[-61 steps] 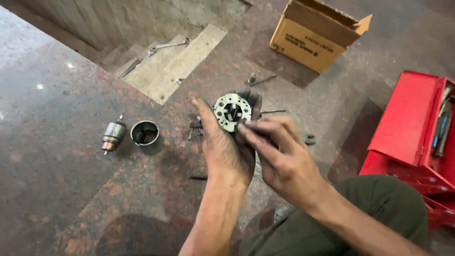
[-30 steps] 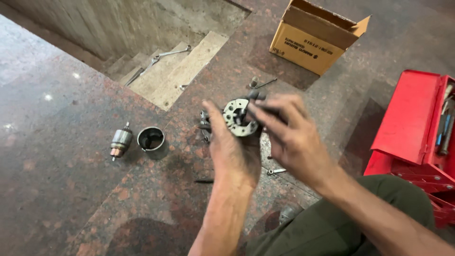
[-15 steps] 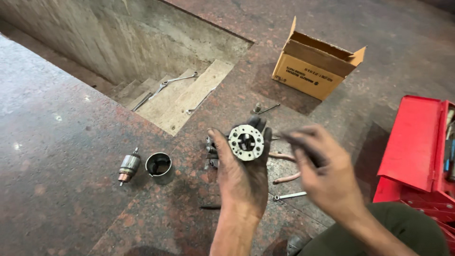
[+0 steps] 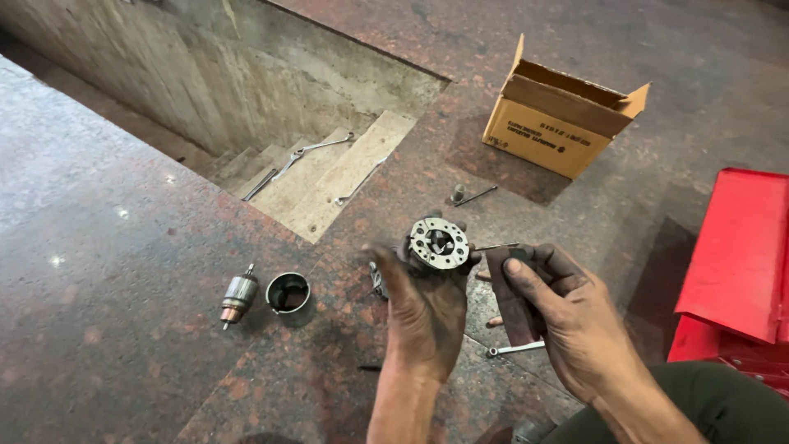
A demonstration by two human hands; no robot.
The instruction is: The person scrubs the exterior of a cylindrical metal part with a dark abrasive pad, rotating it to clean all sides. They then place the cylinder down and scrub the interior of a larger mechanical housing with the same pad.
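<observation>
- While the person sits on the stone floor [image 4: 123,345], a sunken pit with steps [image 4: 329,177] lies well ahead of both hands, and long spanners [image 4: 312,152] rest on its steps, out of the way.
- Off to the right of the right hand, a red toolbox [image 4: 731,263] stands open, so tools seem kept within reach.
- Beyond the hands, an open cardboard box [image 4: 559,123] sits flaps up; a small socket and rod [image 4: 468,196] lie between it and the hands.
- Left hand [image 4: 423,316] is raised palm-up, fingers curled closed around a round metal plate [image 4: 438,243], face turned up toward the camera, apparently so its inner parts can be seen.
- Right hand [image 4: 571,316], just beside the left, is loosely closed on a dark strip, perhaps cloth or abrasive paper [image 4: 509,300]; I cannot tell which. Its thumb presses on top.
- Left of the left hand, well apart, a short metal cylinder [image 4: 288,294] and a motor rotor [image 4: 239,296] lie side by side on the floor, seemingly set aside.
- Under the right hand, a small spanner [image 4: 514,349] lies on the floor.
</observation>
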